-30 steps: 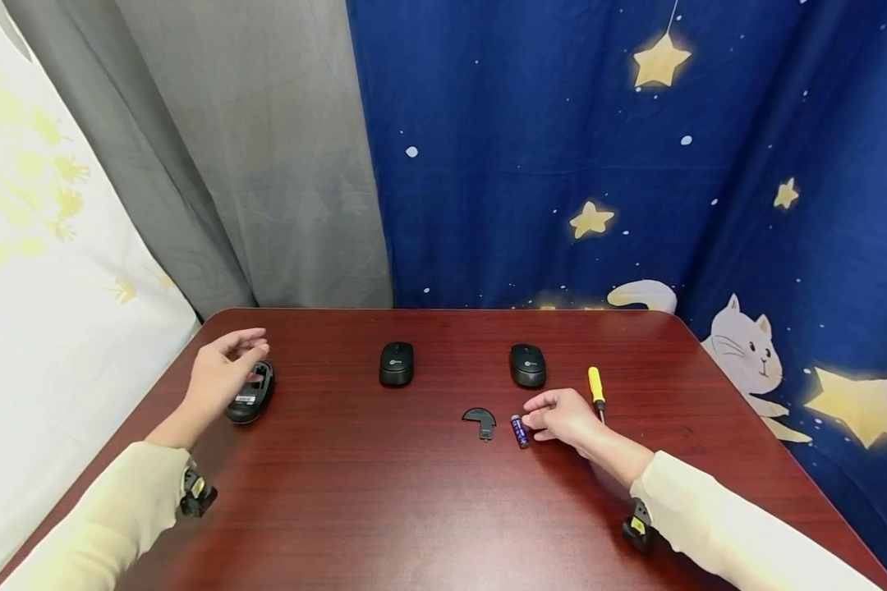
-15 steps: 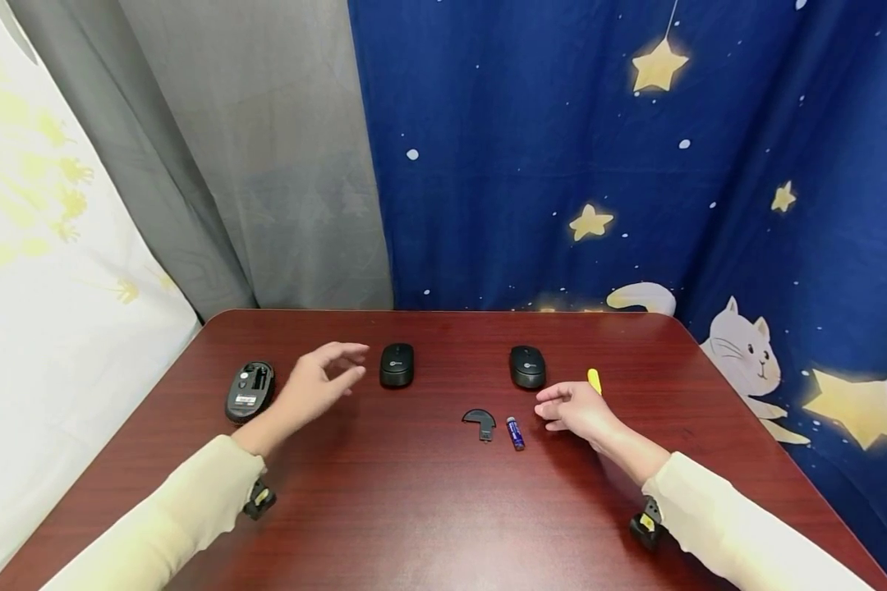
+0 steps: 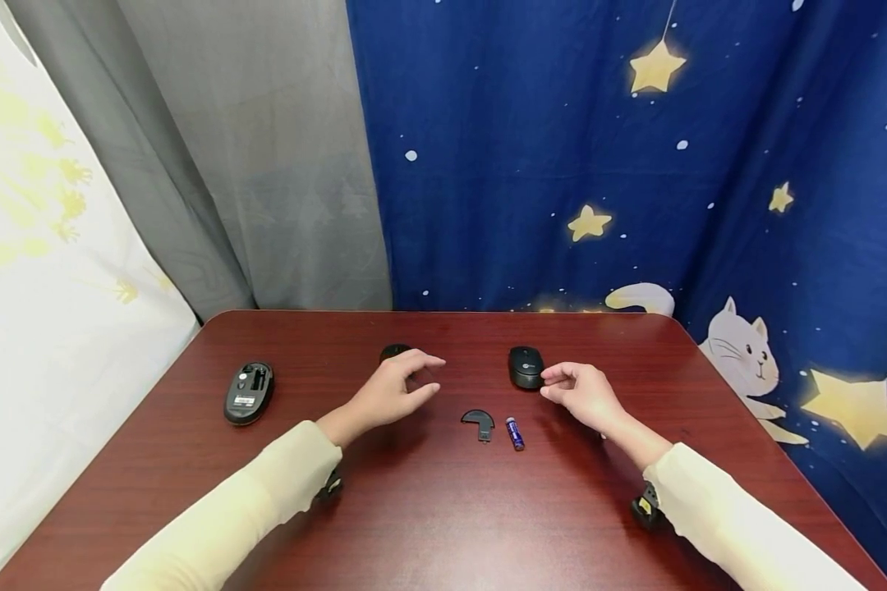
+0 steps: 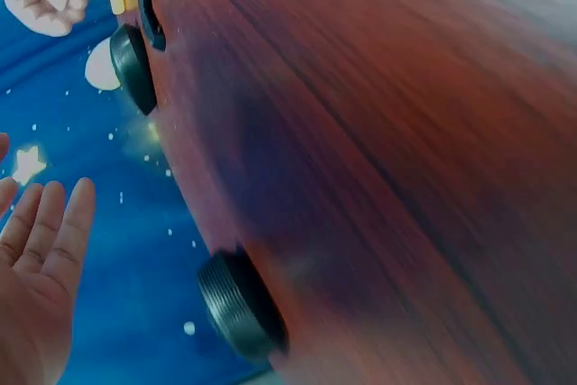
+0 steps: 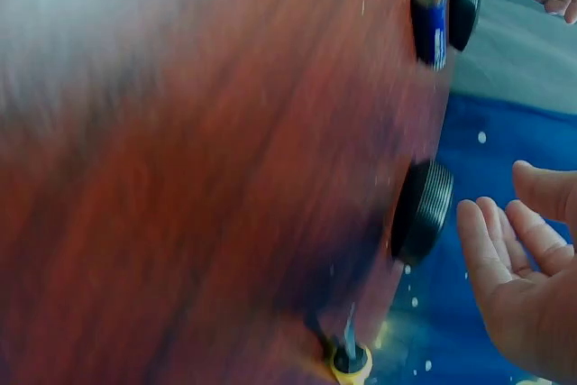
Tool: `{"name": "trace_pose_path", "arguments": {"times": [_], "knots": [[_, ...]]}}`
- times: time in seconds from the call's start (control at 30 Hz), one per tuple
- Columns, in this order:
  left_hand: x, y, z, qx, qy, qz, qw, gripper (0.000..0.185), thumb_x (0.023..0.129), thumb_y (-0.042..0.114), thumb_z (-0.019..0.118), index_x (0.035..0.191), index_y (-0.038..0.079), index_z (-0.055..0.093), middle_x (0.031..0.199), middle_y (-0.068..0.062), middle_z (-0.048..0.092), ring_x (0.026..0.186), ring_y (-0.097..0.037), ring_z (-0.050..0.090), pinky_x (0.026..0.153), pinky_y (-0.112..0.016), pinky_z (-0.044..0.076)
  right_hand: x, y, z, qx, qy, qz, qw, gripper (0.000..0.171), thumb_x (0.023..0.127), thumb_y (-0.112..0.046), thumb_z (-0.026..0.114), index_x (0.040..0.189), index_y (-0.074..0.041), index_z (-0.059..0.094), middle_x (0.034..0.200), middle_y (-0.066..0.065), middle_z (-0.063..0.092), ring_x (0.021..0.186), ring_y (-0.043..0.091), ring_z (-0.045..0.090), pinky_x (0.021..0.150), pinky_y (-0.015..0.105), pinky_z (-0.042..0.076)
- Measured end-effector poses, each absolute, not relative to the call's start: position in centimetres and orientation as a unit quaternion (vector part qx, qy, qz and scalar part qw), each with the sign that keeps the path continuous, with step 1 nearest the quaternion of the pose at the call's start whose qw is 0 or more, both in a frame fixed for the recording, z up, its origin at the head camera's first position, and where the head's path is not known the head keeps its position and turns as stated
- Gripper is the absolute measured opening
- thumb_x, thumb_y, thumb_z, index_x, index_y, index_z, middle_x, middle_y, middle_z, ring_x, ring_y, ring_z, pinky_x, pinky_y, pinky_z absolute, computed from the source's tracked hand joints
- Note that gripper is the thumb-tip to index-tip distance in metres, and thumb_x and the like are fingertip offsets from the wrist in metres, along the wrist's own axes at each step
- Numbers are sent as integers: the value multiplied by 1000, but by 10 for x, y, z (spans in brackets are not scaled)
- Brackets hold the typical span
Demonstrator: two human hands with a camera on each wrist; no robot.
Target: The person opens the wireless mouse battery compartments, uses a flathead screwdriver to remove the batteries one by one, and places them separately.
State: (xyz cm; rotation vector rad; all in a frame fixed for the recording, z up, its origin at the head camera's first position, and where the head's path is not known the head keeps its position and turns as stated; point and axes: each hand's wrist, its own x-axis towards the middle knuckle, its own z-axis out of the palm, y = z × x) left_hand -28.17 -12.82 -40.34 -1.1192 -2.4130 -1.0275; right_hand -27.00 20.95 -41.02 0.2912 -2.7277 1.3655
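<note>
A black oval computer mouse (image 3: 394,351) sits mid-tabletop, the left hand (image 3: 390,390) hovering over it, fingers loosely spread, holding nothing. The right hand (image 3: 582,392), equally relaxed and empty, hangs just beside a second black mouse (image 3: 526,366). A blue battery (image 3: 515,432) lies nearby.

The head camera looks forward and down from the near side over the whole table (image 3: 443,509). Each wrist camera sits low and close to the tabletop, facing far. All three views share the right mouse (image 3: 526,366) (image 4: 133,68) (image 5: 422,210).
</note>
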Motion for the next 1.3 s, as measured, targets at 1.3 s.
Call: {"name": "trace_pose_path", "arguments": {"times": [1.3], "knots": [[-375,-20,-428,-587,-771,99,228,39,91,23,66,128,12,57,125,-6,56,118,-21,50,104,-38,35,-340,252,-435,504,-831,14,234,46,82,-21,78,121,-3,61,124,21,58,114,34,55,99,48,44]]}}
